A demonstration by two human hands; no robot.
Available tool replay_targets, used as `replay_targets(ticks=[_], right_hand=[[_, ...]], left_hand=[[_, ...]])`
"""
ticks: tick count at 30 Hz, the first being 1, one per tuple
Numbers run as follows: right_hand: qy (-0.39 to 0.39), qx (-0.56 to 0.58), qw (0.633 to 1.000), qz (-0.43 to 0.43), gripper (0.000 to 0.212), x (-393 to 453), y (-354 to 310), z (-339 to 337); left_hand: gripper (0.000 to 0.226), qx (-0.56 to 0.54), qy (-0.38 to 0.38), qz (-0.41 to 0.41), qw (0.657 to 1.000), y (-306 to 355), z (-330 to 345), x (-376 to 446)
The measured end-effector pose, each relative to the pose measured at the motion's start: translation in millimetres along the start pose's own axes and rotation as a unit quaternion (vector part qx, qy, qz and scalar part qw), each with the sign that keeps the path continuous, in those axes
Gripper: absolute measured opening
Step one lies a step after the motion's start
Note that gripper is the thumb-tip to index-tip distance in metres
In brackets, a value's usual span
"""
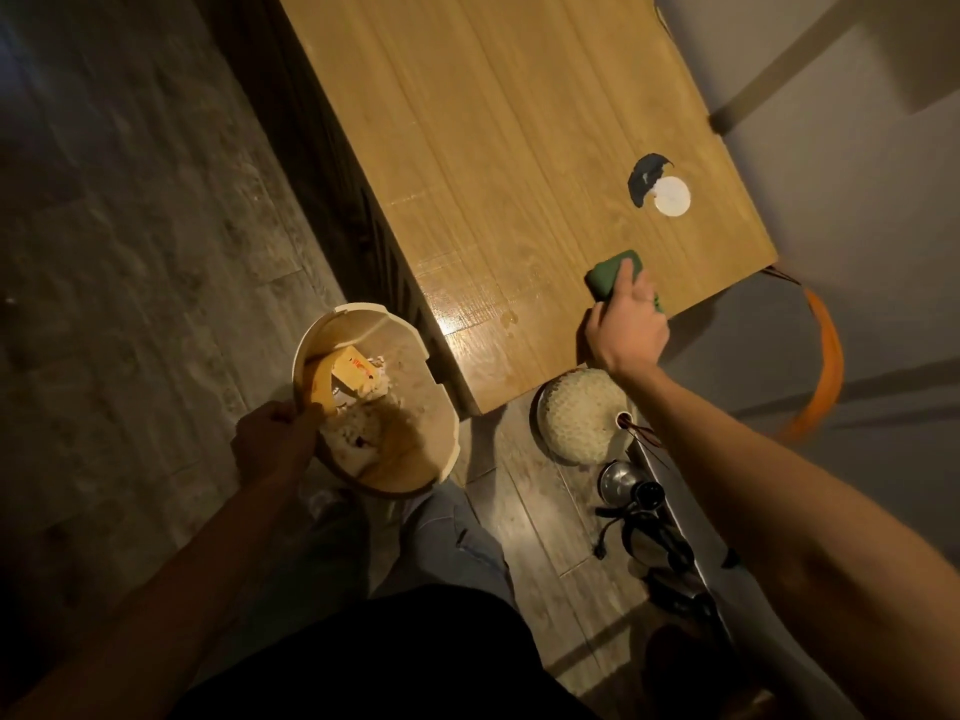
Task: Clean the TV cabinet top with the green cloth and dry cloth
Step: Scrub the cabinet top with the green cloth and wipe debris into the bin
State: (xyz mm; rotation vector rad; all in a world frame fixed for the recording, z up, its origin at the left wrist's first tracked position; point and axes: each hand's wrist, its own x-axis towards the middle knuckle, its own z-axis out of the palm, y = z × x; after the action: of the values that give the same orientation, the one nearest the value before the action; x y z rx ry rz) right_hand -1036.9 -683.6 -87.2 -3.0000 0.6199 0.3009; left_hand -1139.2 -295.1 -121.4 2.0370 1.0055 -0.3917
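The wooden TV cabinet top (498,163) runs from the upper middle down to its near end. A wet, glossy patch (467,304) shines near the front corner. My right hand (626,324) presses a folded green cloth (613,272) onto the top near its right edge. My left hand (272,439) grips the rim of a cream waste bin (441,407) on the floor beside the cabinet's end. The bin holds paper scraps and a yellow carton. No dry cloth is visible.
A cable hole with a white round cap (671,196) sits in the top near the wall. A round white dish (579,414), a metal kettle (618,480) and black cables lie on the floor at the cabinet's end. An orange strap (826,366) hangs by the wall.
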Motion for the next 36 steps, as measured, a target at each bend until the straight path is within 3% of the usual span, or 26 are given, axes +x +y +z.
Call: replay_targets(ticks=[7, 11, 16, 18, 26, 30, 36], right_hand=[[-0.02, -0.025, 0.998, -0.054, 0.071, -81.3, -75.9, 25.6], [-0.058, 0.017, 0.992, -0.113, 0.074, -151.6, -128.7, 42.6], [-0.256, 0.158, 0.947, -0.115, 0.074, -243.4, -188.8, 79.8], [-0.272, 0.179, 0.936, -0.133, 0.07, -261.7, -200.5, 88.3], [-0.12, 0.315, 0.935, -0.111, 0.059, -234.5, -192.5, 46.4], [0.01, 0.331, 0.941, -0.07, 0.055, -196.7, -163.4, 16.6], [0.122, 0.326, 0.932, 0.101, 0.055, -96.8, -87.2, -23.2]], left_hand=[[0.027, -0.013, -0.007, -0.002, 1.0, -5.7, -5.9, 7.2], [0.03, -0.049, -0.015, -0.003, 0.999, -7.2, -9.5, 2.6], [0.032, -0.049, -0.039, 0.001, 0.998, -20.7, -28.4, 5.9], [0.033, -0.047, -0.027, 0.0, 0.999, -30.4, -39.4, 8.1], [0.038, -0.037, 0.003, -0.009, 0.999, -57.2, -56.2, 12.1], [0.033, -0.037, 0.0, -0.014, 0.999, -59.5, -57.1, 13.0], [0.029, -0.027, -0.013, -0.019, 0.999, -45.6, -46.4, 10.1]])
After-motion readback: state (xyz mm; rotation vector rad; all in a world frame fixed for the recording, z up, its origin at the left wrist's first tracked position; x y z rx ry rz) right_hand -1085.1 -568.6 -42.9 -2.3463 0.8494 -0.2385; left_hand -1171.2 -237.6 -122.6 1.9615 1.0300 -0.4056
